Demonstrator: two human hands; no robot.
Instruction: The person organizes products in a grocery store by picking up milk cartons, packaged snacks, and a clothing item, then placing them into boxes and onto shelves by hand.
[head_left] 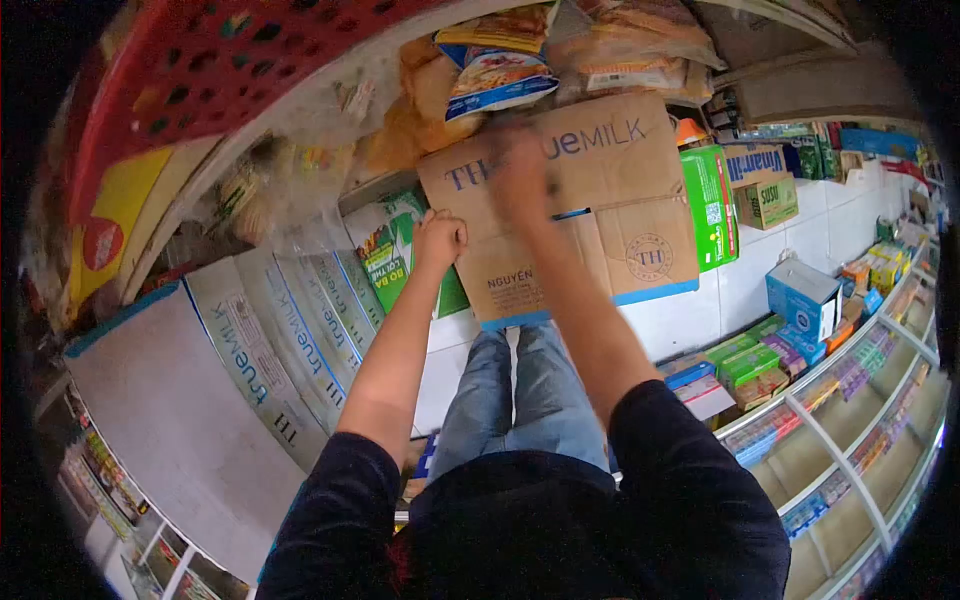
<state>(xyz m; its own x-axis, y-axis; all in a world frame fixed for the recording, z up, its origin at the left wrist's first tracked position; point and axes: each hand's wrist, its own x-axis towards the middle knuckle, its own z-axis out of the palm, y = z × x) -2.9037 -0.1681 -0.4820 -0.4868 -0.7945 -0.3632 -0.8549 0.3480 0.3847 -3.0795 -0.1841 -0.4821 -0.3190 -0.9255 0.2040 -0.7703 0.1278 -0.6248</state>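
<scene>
In front of my legs stands a brown cardboard carton (600,240) printed "TH true MILK", with a blue band along its lower edge. My left hand (440,240) is closed at the carton's left edge, its fingers curled against the cardboard. Over the upper part of the carton, my right hand (522,175) is smeared by motion, so its fingers cannot be made out. A short dark slit with a bit of blue shows at the flap seam, beside my right wrist. Blue and yellow snack packets (500,75) lie just behind the carton.
Flattened or stacked TH true MILK cartons (270,350) lie at left, near a green box (385,245). A green carton (708,210) stands at right. Beyond are a blue box (803,298) and a glass display case (840,450). A red perforated basket (230,70) hangs over the upper left.
</scene>
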